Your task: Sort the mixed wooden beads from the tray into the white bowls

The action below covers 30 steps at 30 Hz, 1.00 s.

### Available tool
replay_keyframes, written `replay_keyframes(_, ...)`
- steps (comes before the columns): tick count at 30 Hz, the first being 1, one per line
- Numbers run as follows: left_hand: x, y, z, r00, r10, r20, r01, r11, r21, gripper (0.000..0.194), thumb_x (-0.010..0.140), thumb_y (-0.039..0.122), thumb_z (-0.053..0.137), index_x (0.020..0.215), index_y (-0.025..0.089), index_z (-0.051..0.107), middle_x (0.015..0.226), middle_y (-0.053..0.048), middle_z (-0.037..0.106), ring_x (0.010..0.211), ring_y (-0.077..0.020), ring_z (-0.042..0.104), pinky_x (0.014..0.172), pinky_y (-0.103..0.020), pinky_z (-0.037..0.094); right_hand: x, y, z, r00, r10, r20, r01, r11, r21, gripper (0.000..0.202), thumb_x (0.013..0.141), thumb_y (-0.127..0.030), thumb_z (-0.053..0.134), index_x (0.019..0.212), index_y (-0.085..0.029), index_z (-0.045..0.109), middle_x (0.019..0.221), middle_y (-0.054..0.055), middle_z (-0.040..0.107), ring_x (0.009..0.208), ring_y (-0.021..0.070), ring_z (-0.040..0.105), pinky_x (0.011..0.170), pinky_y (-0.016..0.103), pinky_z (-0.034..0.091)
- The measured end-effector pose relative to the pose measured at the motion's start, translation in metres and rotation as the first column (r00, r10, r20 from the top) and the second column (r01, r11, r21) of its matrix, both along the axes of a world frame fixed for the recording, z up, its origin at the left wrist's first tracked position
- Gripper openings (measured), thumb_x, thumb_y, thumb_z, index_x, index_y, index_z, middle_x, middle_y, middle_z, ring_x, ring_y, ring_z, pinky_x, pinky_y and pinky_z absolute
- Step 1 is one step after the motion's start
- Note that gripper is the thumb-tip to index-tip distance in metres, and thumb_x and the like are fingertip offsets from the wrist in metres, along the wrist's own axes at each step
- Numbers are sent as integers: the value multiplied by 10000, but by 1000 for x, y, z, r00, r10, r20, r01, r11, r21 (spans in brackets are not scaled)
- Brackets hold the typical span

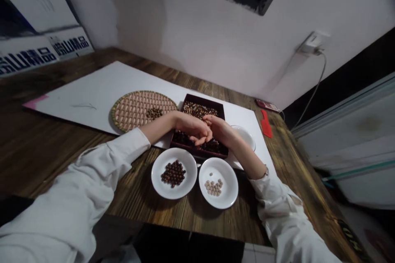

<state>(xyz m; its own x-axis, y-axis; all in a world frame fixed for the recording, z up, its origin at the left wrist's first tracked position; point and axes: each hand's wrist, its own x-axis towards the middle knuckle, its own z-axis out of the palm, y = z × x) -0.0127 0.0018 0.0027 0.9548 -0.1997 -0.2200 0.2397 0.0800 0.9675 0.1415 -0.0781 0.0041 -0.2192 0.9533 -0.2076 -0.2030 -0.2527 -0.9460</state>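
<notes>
Both hands are over the dark red box (222, 111), which sits on the white board (77, 90) near the middle of the counter (179, 218). The left hand (195, 127) bends down over the box with its fingers curled in. The right hand (217, 125) comes in from the other side, with its fingers bent close to the left hand. I cannot tell if they touch, or if either hand has a bead in its fingers.

In the box, tan and brown beads (199, 109) fill the far part, and dark beads (184, 137) lie in the near part. Two white bowls stand side by side between the box and the near edge of the counter. The left bowl (157, 176) has dark red beads (173, 173) in it, and the right bowl (228, 191) has a few pale beads (213, 187). A third bowl (247, 139) is partly hidden behind the right arm. On the box's left, a round woven mat (129, 111) holds a small pile of brown beads (154, 113). A red tool (266, 125) lies toward the right edge.
</notes>
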Motion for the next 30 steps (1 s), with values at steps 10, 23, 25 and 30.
replay_keyframes(10, 1, 6, -16, 999, -14, -36, 11, 998, -70, 225, 804, 396, 608, 857, 178, 622, 681, -37, 718, 591, -168, 627, 581, -270, 476, -1, 2, -4, 998, 2, -58, 0, 999, 34, 255, 694, -372, 757, 847, -179, 690, 747, 9, 633, 726, 148, 566, 691, 268, 451)
replay_keyframes(23, 0, 11, -28, 999, -24, -25, 21, 993, -113, 285, 817, 377, 615, 949, 125, 642, 778, -62, 741, 686, -173, 693, 647, -288, 504, -4, 7, -12, 992, -2, -128, 8, 999, 42, 331, 631, -374, 795, 838, -154, 660, 686, -25, 569, 677, 111, 512, 693, 254, 372)
replay_keyframes(25, 0, 12, -28, 999, -38, -3, 37, 991, -132, 288, 832, 370, 599, 969, 120, 645, 781, -66, 739, 704, -179, 697, 657, -289, 507, -4, 7, -12, 992, -6, -126, 11, 999, 41, 340, 627, -376, 794, 843, -151, 661, 687, -25, 571, 678, 110, 511, 696, 252, 372)
replay_keyframes(30, 0, 11, -28, 998, -44, 40, 49, 989, -141, 303, 874, 366, 576, 1018, 107, 639, 801, -75, 735, 706, -178, 688, 676, -294, 502, -2, 9, -16, 991, 1, -135, 2, 1000, 22, 368, 602, -374, 811, 846, -149, 652, 692, -24, 584, 685, 113, 524, 708, 255, 385)
